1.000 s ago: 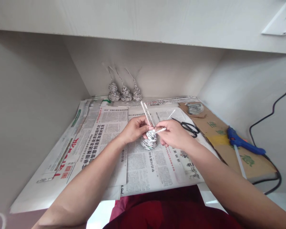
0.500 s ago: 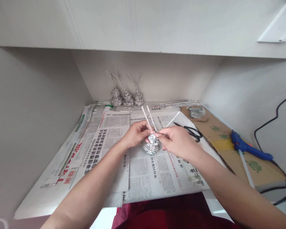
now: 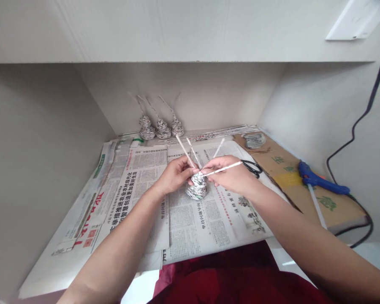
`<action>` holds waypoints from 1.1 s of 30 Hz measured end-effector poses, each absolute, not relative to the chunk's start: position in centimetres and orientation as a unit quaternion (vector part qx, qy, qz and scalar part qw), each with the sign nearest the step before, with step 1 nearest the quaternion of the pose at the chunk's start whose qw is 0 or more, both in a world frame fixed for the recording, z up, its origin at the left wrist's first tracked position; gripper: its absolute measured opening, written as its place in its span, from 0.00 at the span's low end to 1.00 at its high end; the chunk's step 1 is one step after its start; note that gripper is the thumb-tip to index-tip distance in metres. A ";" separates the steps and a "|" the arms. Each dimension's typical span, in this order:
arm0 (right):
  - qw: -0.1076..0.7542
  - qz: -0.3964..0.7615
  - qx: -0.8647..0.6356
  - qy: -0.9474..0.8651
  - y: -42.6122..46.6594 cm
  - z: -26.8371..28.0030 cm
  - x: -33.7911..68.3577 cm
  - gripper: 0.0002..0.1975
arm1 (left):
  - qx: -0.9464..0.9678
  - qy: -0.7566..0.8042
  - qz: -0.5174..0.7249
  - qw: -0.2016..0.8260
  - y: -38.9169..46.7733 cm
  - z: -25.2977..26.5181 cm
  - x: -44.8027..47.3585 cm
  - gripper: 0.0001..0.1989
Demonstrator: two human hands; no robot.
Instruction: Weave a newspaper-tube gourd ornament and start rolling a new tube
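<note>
Woven paper piece [image 3: 196, 193]: Two rounded bulges in the centre of your view, upright over the newspaper [image 3: 190, 240]; whether it touches cannot be told. Its narrow top points up, probably to keep the strip ends reachable.
Paper strips [image 3: 230, 167]: Four stiff ends fan from its top, eleven to nearly three o'clock, seemingly spread to stay separate.
Left hand [image 3: 177, 174]: At nine o'clock, nearly closed, thumb and finger pinching the piece's top, apparently steadying it.
Right hand [image 3: 229, 172]: At two o'clock, fingers drawn together, pinching a strip near its base, seemingly for close control.
Black handles [image 3: 252, 168]: Beyond your right hand, within reach.
Lookalikes [image 3: 162, 130]: Three at eleven o'clock by the back wall, likely kept out of the way.
Paper rods [image 3: 218, 133]: Bundled near one o'clock.
Blue glue gun [image 3: 321, 179]: Three o'clock, on cardboard [image 3: 348, 211], perhaps protecting the surface.
</note>
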State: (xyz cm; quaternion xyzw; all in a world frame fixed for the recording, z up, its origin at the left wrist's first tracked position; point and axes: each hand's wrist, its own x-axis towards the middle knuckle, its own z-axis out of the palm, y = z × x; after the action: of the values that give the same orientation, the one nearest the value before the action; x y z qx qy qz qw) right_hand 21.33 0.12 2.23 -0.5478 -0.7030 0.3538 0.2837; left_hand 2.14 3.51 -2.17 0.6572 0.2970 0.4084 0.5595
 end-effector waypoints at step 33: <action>0.228 0.216 -0.550 -0.774 -0.9 3.3 20.5 0.07 | 0.667 0.291 0.405 0.554 3.4 -2.3 2.3 0.13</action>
State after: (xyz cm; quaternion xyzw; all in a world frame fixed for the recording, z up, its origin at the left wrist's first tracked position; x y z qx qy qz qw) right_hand 20.47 -0.90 3.34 -0.5500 -0.7738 0.2158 0.2282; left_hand 2.25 3.44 -2.31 0.6667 0.2913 0.4050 0.5536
